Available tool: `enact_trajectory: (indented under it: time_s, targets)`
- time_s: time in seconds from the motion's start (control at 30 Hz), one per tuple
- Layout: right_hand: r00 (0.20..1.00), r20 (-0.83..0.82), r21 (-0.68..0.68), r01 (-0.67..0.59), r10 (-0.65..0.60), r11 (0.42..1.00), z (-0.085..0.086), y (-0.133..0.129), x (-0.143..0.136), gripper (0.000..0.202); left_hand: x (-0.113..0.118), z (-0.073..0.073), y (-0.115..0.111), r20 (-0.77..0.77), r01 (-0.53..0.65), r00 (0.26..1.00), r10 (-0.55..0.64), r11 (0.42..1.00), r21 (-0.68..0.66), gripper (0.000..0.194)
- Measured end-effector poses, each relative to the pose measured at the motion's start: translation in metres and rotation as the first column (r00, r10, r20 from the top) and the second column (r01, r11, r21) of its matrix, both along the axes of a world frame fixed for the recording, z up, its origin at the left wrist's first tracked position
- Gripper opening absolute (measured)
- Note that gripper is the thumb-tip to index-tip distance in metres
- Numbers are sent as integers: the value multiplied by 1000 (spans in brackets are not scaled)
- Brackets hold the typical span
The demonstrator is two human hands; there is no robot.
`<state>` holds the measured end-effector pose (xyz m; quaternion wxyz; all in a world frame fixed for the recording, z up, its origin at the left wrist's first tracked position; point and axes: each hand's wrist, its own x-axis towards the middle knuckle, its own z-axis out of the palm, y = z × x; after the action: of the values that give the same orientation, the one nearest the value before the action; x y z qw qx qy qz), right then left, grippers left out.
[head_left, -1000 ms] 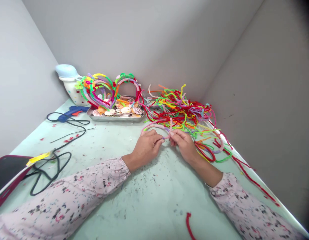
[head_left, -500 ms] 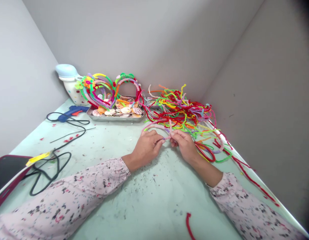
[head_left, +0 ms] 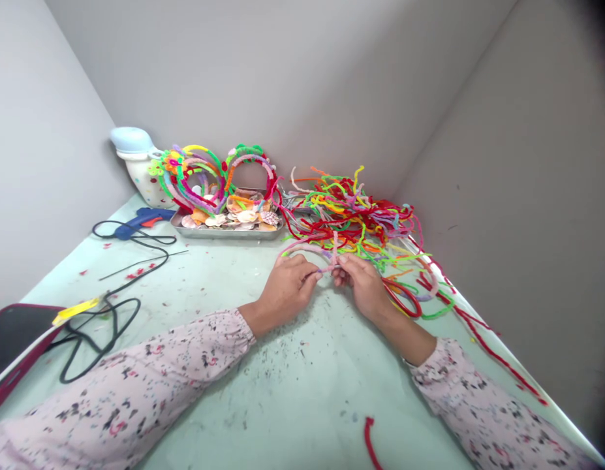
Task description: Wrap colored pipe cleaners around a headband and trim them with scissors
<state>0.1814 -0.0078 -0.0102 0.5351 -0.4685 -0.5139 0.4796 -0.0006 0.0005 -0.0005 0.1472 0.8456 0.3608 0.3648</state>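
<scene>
A headband (head_left: 307,247) wrapped in pink and purple pipe cleaner arches up behind my hands. My left hand (head_left: 291,287) is closed, thumb and fingers pinching the band near one end. Close by on its right, the fingertips of my right hand (head_left: 359,277) are pressed together on a pink pipe cleaner (head_left: 335,241), whose loose end sticks up above the band. The exact spot where the pink piece meets the band is partly covered by my fingers.
A heap of colourful pipe cleaners (head_left: 351,209) lies behind my right hand. Finished-looking headbands (head_left: 248,156) stand in a metal tray (head_left: 224,233) of shells. At left are a blue glue gun (head_left: 140,222), black cord (head_left: 113,326) and white container (head_left: 143,170). A red piece (head_left: 369,440) lies in front.
My right fingertips have shifted slightly to the right, and the pink pipe cleaner's upright end stands a little straighter. My left hand stays almost still on the headband.
</scene>
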Motion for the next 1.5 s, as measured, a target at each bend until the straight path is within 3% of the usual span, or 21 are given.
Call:
enact_trajectory:
  time_s: [0.23,0.7,0.97,1.13,1.5]
  targets:
    - [990,143,93,-24,10,995,7,-4,-1,12,0,0,1,18,-8,1000,9,1000,-5,17]
    - [983,185,48,-10,1,999,7,-5,-1,12,0,0,1,-6,-12,1000,12,1000,-4,17]
    - [994,102,213,24,-46,977,2,-4,-5,14,0,1,1,27,-25,999,26,1000,-5,17]
    - [976,196,302,28,-91,953,-5,-4,-5,11,0,0,1,28,-38,999,38,999,1,17]
    - [946,304,282,26,-115,959,-5,-4,-5,13,-1,-1,1,9,-41,999,41,999,7,18]
